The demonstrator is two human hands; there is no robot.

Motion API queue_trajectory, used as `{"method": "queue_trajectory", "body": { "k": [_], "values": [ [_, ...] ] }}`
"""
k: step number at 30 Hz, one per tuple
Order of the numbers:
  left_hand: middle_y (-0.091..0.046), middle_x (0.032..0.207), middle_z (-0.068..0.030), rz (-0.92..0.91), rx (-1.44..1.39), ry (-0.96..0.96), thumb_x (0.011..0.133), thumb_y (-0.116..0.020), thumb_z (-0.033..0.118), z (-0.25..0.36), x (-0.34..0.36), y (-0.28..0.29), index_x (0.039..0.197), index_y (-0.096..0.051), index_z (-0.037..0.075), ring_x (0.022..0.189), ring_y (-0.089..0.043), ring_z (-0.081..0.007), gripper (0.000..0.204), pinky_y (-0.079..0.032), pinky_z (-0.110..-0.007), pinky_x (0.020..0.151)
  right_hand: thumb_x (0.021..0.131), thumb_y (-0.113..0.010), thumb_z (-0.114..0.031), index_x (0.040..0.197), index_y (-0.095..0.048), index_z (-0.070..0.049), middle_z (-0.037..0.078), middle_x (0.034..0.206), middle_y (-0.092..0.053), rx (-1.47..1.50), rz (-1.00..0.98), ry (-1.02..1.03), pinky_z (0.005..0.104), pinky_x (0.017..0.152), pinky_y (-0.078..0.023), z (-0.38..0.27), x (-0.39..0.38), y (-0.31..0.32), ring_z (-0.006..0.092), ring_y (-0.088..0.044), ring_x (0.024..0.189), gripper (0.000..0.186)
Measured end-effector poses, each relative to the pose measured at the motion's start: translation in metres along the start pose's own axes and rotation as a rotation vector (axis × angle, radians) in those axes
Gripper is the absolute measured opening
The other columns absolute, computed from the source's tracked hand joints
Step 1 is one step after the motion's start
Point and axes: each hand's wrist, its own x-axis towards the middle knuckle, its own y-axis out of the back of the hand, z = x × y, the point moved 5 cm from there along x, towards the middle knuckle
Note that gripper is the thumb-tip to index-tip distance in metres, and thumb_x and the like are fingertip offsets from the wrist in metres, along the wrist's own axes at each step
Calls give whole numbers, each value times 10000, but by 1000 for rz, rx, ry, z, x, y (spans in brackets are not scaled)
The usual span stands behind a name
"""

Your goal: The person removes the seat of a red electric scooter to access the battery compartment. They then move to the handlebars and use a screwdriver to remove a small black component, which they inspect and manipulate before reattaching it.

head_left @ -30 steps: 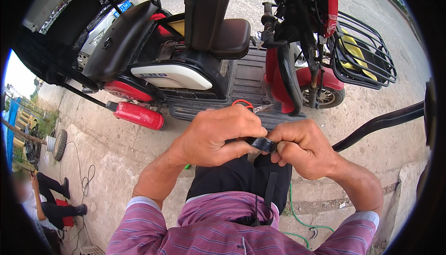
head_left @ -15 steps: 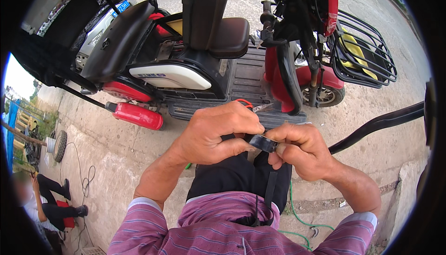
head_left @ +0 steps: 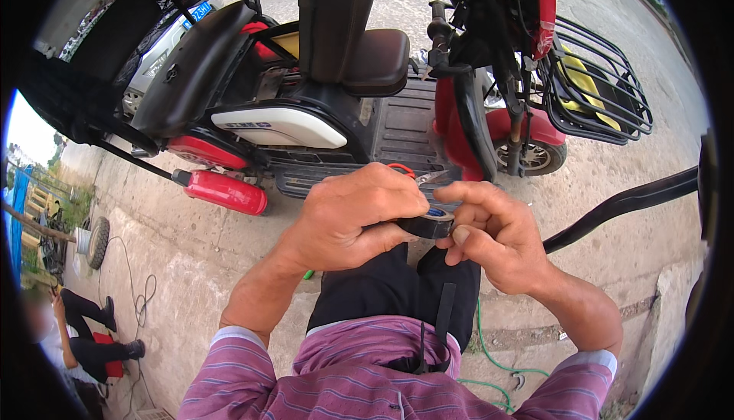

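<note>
A roll of black tape (head_left: 428, 225) with a blue inner core is pinched between the fingers and thumb of my left hand (head_left: 359, 210). It is held in front of my lap, its side tilted up so that part of the core shows. My right hand (head_left: 493, 236) is at the roll's right edge, with index finger lifted away from the thumb and the other fingers bent. The thumb tip is close beside the tape; I cannot tell whether it touches. Just beyond my hands, scissors (head_left: 430, 178) with red handles lie on the footboard (head_left: 405, 129) of a three-wheeler.
The red three-wheeler has dark seats (head_left: 375, 60), a red front fender (head_left: 535, 131) and a black wire basket (head_left: 600, 87). A black bar (head_left: 627, 210) juts in from the right. A green hose (head_left: 489, 343) lies at lower right. Another person (head_left: 84, 328) sits at far left.
The tape roll has turned so its blue core shows. My right index finger and thumb have spread apart from their pinch on the roll's edge. My left hand keeps its hold.
</note>
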Motion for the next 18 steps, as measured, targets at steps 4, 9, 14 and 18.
{"method": "queue_trajectory", "body": {
  "k": [4, 9, 14, 18],
  "values": [
    [-712, 978, -132, 18, 104, -55, 637, -835, 2, 2, 2, 1, 1015, -705, 41, 851, -711, -274, 401, -577, -341, 712, 863, -663, -28, 1095, -619, 54, 76, 912, -705, -82, 156, 95, 246, 681, -534, 1, -2, 11, 85, -658, 764, 251],
    [-687, 995, -131, 0, 206, -125, 605, -826, -41, 2, 2, -6, 1027, -689, 31, 814, -696, -280, 449, -566, -346, 672, 901, -715, -68, 1031, -656, 46, 57, 860, -719, -226, 228, 136, 241, 666, -529, -2, 0, 12, 75, -660, 758, 183],
    [-670, 1004, -125, 8, 319, -217, 580, -825, -64, 1, 1, -13, 1036, -680, 18, 797, -687, -278, 486, -565, -342, 646, 943, -680, -80, 1000, -662, 46, 45, 820, -702, -212, 251, 63, 234, 652, -523, 4, 8, 16, 63, -640, 732, 139],
    [-667, 1001, -126, 36, 349, -227, 577, -833, -53, -2, -1, -16, 1039, -676, 16, 802, -689, -279, 493, -575, -347, 655, 945, -645, -74, 947, -626, 37, 23, 745, -656, -132, 266, 35, 239, 599, -488, 13, 16, 16, 59, -588, 671, 112]
  ]
}}
